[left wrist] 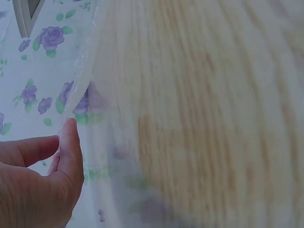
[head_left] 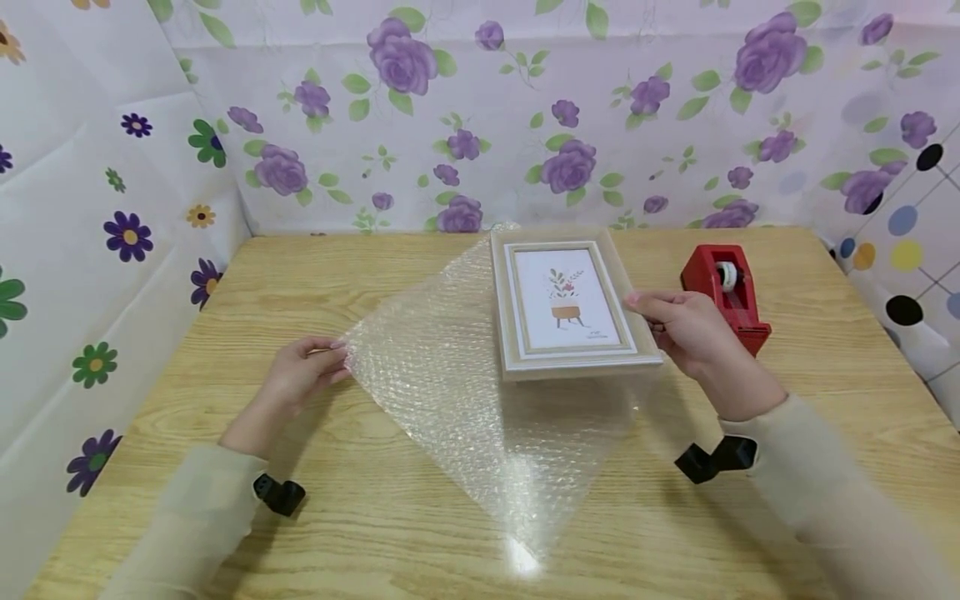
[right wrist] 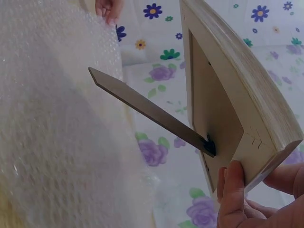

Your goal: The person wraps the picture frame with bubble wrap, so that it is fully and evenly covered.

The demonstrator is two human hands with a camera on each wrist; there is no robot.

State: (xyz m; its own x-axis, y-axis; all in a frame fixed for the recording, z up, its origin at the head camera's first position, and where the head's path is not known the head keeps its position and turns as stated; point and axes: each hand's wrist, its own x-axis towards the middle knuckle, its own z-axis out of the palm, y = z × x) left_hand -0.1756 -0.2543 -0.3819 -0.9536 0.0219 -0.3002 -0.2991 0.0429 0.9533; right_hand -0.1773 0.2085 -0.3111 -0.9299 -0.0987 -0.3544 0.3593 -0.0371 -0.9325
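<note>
A light wooden picture frame [head_left: 572, 364] with a plant print is held by my right hand [head_left: 686, 329], which grips its right edge above the table. In the right wrist view the frame's back [right wrist: 209, 95] shows, its easel leg [right wrist: 147, 111] swung out and my fingers [right wrist: 232, 190] behind the edge. Under it lies a sheet of clear bubble wrap [head_left: 442, 375], turned cornerwise. My left hand [head_left: 303, 371] pinches the sheet's left corner; in the left wrist view, thumb and fingers [left wrist: 71, 147] meet at its edge.
A red tape dispenser [head_left: 726, 287] with a white roll stands at the right, close behind my right hand. The wooden table [head_left: 315, 283] meets flowered cloth walls [head_left: 465, 108] at the back and left. A dotted, tiled-pattern cloth [head_left: 911, 250] hangs at the right.
</note>
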